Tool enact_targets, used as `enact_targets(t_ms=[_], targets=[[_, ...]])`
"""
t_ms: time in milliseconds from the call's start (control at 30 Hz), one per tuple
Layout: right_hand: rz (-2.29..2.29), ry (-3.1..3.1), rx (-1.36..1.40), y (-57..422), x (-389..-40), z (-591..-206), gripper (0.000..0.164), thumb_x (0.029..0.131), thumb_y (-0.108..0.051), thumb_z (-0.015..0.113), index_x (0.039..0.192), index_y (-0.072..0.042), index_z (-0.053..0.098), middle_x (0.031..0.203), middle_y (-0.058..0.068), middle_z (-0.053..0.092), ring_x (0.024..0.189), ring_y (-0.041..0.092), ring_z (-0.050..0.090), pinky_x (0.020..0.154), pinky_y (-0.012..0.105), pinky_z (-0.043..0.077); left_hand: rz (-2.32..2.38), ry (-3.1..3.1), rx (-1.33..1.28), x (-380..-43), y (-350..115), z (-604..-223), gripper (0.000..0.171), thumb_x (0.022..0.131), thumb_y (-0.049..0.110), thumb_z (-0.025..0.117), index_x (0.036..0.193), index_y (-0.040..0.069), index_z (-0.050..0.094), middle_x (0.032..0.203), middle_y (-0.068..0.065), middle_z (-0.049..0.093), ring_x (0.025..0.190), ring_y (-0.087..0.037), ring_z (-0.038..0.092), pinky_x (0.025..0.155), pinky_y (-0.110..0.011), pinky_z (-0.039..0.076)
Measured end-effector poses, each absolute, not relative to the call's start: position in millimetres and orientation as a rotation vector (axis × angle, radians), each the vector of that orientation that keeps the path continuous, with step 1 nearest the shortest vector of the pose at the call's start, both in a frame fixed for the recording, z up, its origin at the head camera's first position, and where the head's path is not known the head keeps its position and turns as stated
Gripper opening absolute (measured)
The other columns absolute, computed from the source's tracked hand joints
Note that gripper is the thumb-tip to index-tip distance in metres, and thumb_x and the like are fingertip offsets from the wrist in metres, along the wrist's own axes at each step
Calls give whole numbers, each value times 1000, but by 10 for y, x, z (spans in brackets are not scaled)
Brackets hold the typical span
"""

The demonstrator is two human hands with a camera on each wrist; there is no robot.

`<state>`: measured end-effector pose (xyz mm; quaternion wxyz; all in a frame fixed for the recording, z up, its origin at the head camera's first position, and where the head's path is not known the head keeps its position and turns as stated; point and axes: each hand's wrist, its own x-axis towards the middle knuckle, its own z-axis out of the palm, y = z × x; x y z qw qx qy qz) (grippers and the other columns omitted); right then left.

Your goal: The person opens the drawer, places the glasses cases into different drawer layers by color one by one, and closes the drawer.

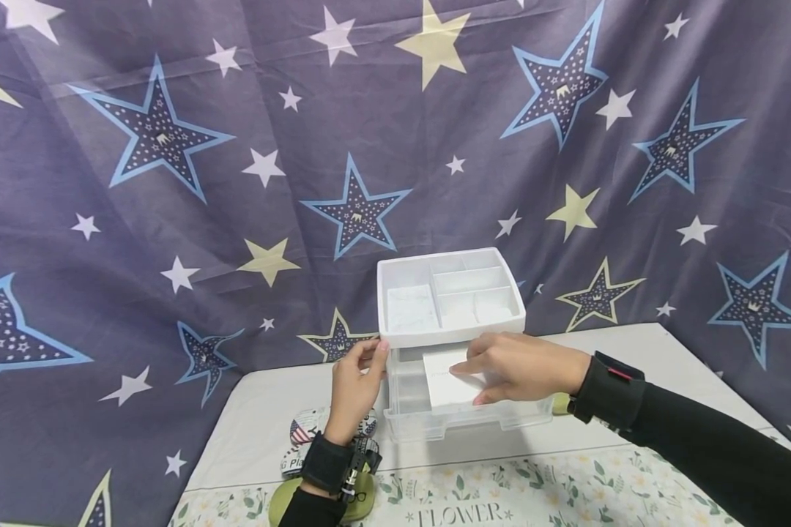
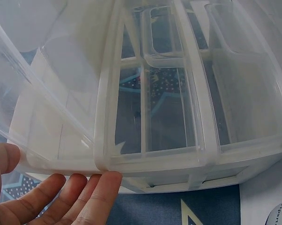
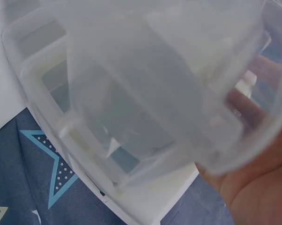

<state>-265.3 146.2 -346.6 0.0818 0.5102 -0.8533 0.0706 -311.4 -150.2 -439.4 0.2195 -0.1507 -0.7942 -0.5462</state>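
A white-framed drawer organizer point(image 1: 451, 340) stands on the table, with a divided tray on top. Its clear drawer point(image 1: 411, 427) is pulled out toward me. Inside the drawer lies a flat white box point(image 1: 440, 388) with faint print. My right hand point(image 1: 517, 366) reaches into the drawer from the right, its index finger and thumb on the white box. Through the drawer's translucent wall, the right wrist view shows these fingers beside something white. At the organizer's upper left corner is my left hand point(image 1: 356, 384); its fingertips point(image 2: 110, 180) rest along the frame's side, the thumb near the tray's edge.
Left of the organizer sit printed pouches point(image 1: 303, 432), and a green glasses case point(image 1: 362, 498) lies partly under my left wrist. Another green item point(image 1: 560, 404) shows behind the right forearm. A floral mat point(image 1: 461, 487) covers the table's front; a star-patterned curtain point(image 1: 270, 183) hangs behind.
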Motion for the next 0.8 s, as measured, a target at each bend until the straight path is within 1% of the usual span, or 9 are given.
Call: enact_targets(t_ms=[233,367,500,800], targets=[[193,-2514,1535,1460,-2677,-3522,46,90,-35,81,131,-17,71,99,-6,64,83,4,54,71,20,51,-1511,-2195,-419,-3112,-1501,-4391,45,103,42,62,122,2,70,106,-13,72,93,-25,73,71,-24,63],[182,-2520,1506,1453,-2680,-3558,48,91,-38,79,133,-15,70,97,-5,64,80,4,52,68,19,50,-1511,-2194,-420,-3115,-1501,-4395,46,103,43,62,122,2,69,106,-13,72,94,-25,73,72,-24,63],[184,-2549,1462,1449,-2680,-3587,51,91,-40,78,134,-14,69,98,-3,65,80,4,52,69,21,50,-1513,-2191,-423,-3123,-1502,-4404,46,103,44,62,122,2,70,107,-13,72,94,-25,73,72,-24,63],[186,-2573,1450,1435,-2706,-3596,51,89,-40,80,133,-15,70,96,-5,64,80,4,52,69,21,50,-1508,-2189,-430,-3132,-1506,-4416,46,103,43,62,123,2,69,108,-14,72,95,-26,73,72,-24,63]])
